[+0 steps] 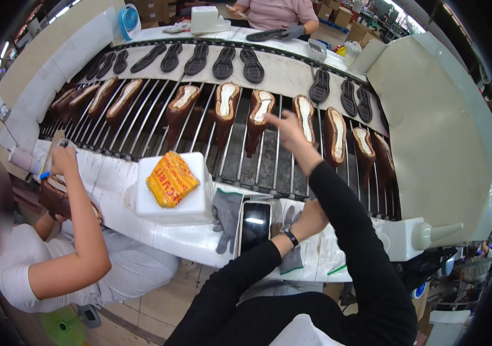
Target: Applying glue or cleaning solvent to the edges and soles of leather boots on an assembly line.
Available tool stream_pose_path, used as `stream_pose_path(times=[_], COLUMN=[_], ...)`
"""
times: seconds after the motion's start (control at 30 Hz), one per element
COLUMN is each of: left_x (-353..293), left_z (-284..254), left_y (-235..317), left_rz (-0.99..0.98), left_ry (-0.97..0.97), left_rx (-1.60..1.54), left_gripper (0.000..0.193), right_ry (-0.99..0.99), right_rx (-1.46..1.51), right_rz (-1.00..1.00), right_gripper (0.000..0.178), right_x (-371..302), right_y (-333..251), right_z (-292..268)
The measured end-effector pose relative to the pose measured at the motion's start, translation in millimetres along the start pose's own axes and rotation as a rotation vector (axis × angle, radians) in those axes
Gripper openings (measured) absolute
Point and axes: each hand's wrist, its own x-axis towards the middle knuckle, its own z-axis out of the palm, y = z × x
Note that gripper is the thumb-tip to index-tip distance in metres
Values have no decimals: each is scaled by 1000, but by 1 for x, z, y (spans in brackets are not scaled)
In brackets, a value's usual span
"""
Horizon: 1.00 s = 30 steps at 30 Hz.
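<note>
My right hand [291,131] reaches over the rack of metal rods, fingers stretched out and apart. Its fingertips are at the edge of a brown boot [262,106] that hangs sole side up, with a pale bottom; whether they touch it I cannot tell. Just right of the hand hangs another brown boot [303,112]. My left hand [313,218], with a watch on its wrist, is low over the white table edge by a grey glove [292,262]. My right sleeve partly covers it and its fingers are hidden.
More upturned boots [226,101] line the rod conveyor [159,109]. Black soles [223,63] lie on the belt beyond. Near me are a white box [197,207] under a yellow packet [172,180], and a phone [255,222]. Co-workers sit at left and across.
</note>
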Motion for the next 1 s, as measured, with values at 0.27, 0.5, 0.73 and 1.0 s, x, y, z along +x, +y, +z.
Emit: stream_pose_path(times=[0.27,0.5,0.73,1.0], left_x=[5,-17,8,27], left_z=[3,58,-3,-46], left_y=[8,-82,-50,30], left_rz=[-82,-256,-926,-276], left_ry=[52,296,578,67], left_rx=[-265,-601,-1535,-1488], left_gripper=[32,40,45,87], right_ry=[344,275,-275,-247], right_rx=[-520,-307,333,548], right_rz=[146,64,52,-218], right_gripper=[94,73,37,72], right_x=[54,44,-77,-256], right_y=[57,47,-57,-82], right_z=[73,43,-111,-227])
